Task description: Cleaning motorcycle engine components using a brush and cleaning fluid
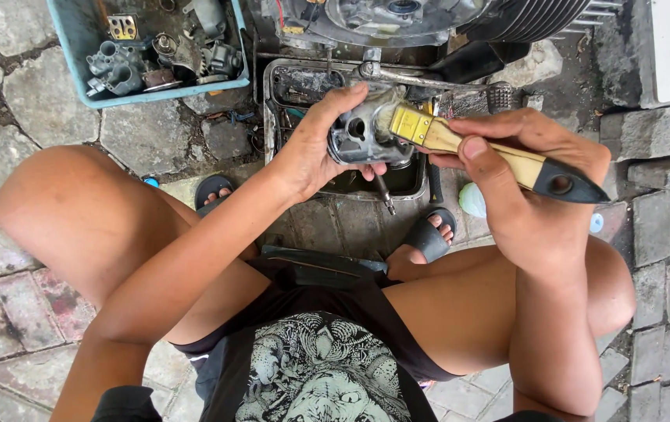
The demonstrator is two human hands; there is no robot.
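1. Above the squatting person's knees, both hands meet over a shallow dark metal tray (pixel 288 86) that sits on the stone paving (pixel 30 156)
2. The left hand (pixel 315 144) is clamped on a small grey metal engine part (pixel 360 134), thumb on its near side and fingers curled over the top, holding it up just above the tray
3. The right hand (pixel 534 191) is closed around the pale wooden handle of a paintbrush (pixel 491 152); the thumb lies along the top of the handle and the black handle end juts out to the right past the fingers
4. The brush's yellowish metal band and bristles point left, and the bristles touch the upper right side of the engine part, so the part lies between the two hands, gripped by the left and brushed from the right
5. Beyond the tray stands a larger engine with cooling fins (pixel 428 19), close to the tray's far rim
6. At upper left, well apart from the hands, a light blue plastic bin (pixel 69 55) holds assorted grey metal parts
7. Below the hands, the person's feet in dark sandals (pixel 428 234) rest on the paving near the tray's near edge
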